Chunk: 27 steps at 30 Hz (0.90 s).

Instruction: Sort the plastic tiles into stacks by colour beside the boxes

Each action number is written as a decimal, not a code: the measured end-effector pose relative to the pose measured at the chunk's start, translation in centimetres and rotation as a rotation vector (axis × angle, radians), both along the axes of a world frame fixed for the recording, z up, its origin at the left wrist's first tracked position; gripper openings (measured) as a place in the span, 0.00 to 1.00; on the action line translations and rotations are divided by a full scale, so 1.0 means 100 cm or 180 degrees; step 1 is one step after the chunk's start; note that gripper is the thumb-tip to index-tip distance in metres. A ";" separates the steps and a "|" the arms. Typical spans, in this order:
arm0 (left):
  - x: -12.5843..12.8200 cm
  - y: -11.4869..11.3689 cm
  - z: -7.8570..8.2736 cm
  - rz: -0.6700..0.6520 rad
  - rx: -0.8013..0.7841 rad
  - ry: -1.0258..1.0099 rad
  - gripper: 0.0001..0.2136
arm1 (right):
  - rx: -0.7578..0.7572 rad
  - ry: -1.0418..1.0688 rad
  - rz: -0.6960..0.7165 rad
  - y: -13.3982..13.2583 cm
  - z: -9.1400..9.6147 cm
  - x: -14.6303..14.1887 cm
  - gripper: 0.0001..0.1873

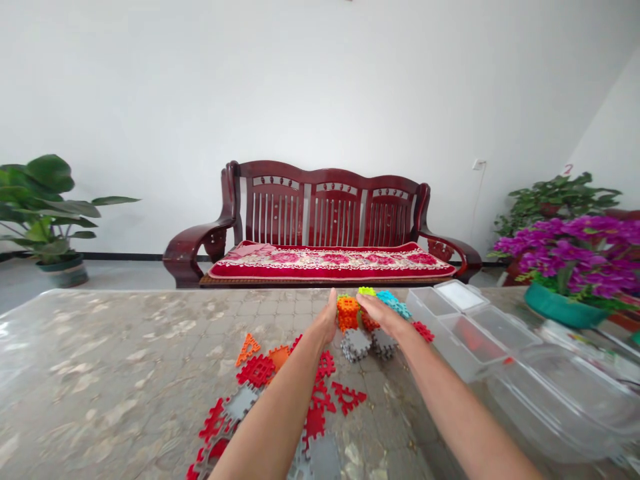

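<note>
At the far middle of the table, a stack of orange interlocking tiles (348,312) stands between my hands. My left hand (328,319) is open and upright, its fingers straight along the stack's left side. From the right, my right hand (379,311) reaches in open, fingertips close to the stack's right edge; whether they touch it is hard to see. More orange tiles lie partly hidden under that hand. Just behind are lime-green tiles (367,291) and blue tiles (393,303). Two stacks of grey tiles (356,345) stand nearer me.
Loose red tiles (256,370), a grey tile (242,401) and an orange triangle (247,349) lie left and near, partly behind my left forearm. A clear divided box (493,330) stands at right, beside purple flowers (575,257). A wooden bench (333,207) is beyond the table.
</note>
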<state>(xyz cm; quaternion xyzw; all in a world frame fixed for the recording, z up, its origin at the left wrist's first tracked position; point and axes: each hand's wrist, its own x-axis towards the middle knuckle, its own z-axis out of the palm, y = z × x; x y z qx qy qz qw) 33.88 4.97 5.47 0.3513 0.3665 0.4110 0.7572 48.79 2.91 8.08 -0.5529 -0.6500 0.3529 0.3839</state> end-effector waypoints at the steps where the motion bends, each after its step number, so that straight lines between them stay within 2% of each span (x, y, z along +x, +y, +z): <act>1: 0.002 -0.001 0.000 -0.0043 0.0014 -0.0047 0.33 | -0.0076 0.0068 0.0009 -0.001 -0.001 -0.004 0.27; 7: 0.009 -0.004 0.001 -0.0058 0.0036 -0.0114 0.32 | -0.0509 0.0430 0.0029 -0.005 -0.007 -0.015 0.27; 11: 0.009 -0.005 0.001 -0.0047 0.0012 -0.0125 0.32 | -0.0834 0.0812 -0.0187 -0.007 -0.003 -0.018 0.25; 14: 0.011 -0.007 0.001 -0.0053 -0.0010 -0.0127 0.32 | -0.1034 0.0950 -0.0126 -0.007 0.000 -0.023 0.26; 21: 0.013 -0.007 0.005 -0.0004 -0.0096 -0.0061 0.32 | -0.1057 0.0823 -0.0166 -0.009 0.005 -0.026 0.30; 27: 0.019 -0.009 0.007 0.0203 -0.0141 0.0015 0.31 | -0.1188 0.1059 -0.0168 -0.009 0.006 -0.032 0.29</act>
